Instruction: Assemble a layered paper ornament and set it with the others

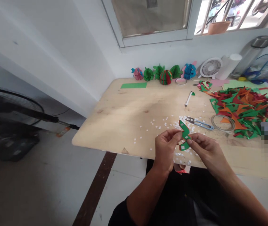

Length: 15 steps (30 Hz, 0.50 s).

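Observation:
Between my hands, over the table's front edge, is a green and red cut-paper piece (184, 133) with small pale squares stuck on it. My left hand (167, 146) pinches its left side between thumb and fingers. From the other side, my right hand (203, 146) grips it near the lower middle, thumb on top. Small white squares (158, 127) lie scattered on the wood around and under my hands. Just beyond them rest blue-handled thread snips (201, 123), blades pointing left. A roll of clear tape (222, 122) lies to their right.
Green, red and orange paper scraps (244, 106) heap up on the right. A white pen (188, 99) and a green paper strip (134, 85) lie farther back. Folded-paper figures (166, 77), a small white fan (210, 67) and a flask (254, 55) line the wall. The wooden table (115, 119) ends at left.

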Tool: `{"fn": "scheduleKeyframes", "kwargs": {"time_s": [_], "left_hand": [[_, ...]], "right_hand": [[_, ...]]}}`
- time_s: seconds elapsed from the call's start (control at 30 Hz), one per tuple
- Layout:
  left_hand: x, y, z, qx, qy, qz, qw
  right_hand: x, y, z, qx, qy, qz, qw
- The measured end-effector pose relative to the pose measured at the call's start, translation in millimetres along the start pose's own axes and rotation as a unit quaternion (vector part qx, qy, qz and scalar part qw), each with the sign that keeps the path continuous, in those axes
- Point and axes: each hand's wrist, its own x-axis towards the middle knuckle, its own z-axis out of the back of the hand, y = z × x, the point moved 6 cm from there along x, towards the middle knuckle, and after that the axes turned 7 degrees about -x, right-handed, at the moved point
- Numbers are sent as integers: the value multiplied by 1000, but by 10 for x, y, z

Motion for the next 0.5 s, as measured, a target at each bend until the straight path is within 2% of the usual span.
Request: {"fn": "scheduleKeyframes", "kwargs": {"time_s": [0.13, 0.27, 0.5], "left_hand": [[21, 51, 14, -9, 0, 25, 1000], [17, 49, 27, -12, -1, 13, 1000], [-23, 106, 38, 32, 11, -5, 999]], "right_hand": [[6, -28, -10, 3, 8, 1, 1000], [15, -61, -34, 32, 23, -13, 999], [79, 57, 23, 62, -8, -12, 998]]}}
